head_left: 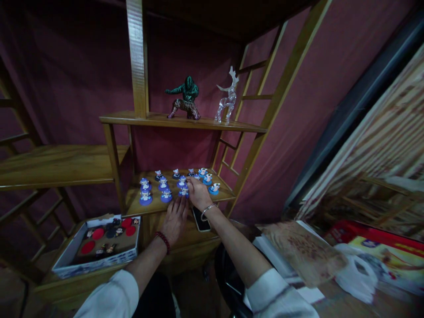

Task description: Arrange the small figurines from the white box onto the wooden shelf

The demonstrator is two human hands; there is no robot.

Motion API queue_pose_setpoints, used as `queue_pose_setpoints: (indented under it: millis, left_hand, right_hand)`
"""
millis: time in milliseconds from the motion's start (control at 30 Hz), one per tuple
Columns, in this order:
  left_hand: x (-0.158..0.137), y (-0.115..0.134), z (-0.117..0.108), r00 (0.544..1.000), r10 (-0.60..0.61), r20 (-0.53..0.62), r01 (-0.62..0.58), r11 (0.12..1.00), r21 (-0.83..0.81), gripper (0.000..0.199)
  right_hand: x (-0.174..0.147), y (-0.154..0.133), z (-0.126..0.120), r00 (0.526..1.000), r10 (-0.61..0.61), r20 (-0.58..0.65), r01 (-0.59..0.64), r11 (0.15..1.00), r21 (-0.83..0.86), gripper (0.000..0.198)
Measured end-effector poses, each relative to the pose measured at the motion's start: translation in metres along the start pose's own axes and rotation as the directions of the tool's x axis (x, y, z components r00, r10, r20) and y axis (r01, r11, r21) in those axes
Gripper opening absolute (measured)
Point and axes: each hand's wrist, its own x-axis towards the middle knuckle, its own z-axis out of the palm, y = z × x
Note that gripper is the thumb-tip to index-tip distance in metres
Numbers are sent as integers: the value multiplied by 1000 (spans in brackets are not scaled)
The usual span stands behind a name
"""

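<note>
Perhaps the right hand (199, 194) and left hand (174, 219), crowding beside one purple figurine (183, 191), are risking toppling it; finger grips unclear.

Head cam, fwd/down, nr shelf (155, 206)

varnished-looking wood shelf (185, 122), glossy wooden post (136, 57), smooth plastic-looking figurines (163, 183), clear glossy deer (227, 103) like glass, statue (189, 91) with a metallic sheen, shiny metal bangle (203, 213), smooth beaded bracelet (164, 241), smooth glassy phone (200, 222), matt cloth sleeve (111, 296), cardboard box (99, 266), thin crinkled plastic bag (356, 279), matt wall (179, 48)
</note>
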Motion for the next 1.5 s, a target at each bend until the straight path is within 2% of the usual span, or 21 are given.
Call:
queue_pose_setpoints:
  millis: [200,367,533,833,1233,1500]
  left_hand:
    - [0,0,0,999,4,37,-5,1000,17,49]
    - [1,0,-2,999,10,52,-12,999,32,50]
    - [1,0,-3,999,9,47,-12,999,47,52]
    - [2,1,-3,1000,10,16,-11,998,66,47]
    - [2,1,-1,1000,19,6,-20,997,81,49]
    - [3,2,-2,1000,12,9,-13,996,92,48]
  right_hand:
    - [14,4,-3,1000,6,28,-4,998,-63,30]
    - [32,3,-10,990,-15,140,33,992,-126,33]
    - [56,3,-16,956,8,293,52,980,-194,35]
    - [83,6,-12,877,5,481,123,964,-235,40]
    - [90,12,6,843,43,536,141,944,-298,41]
    - [90,15,7,854,-1,520,161,951,-264,36]
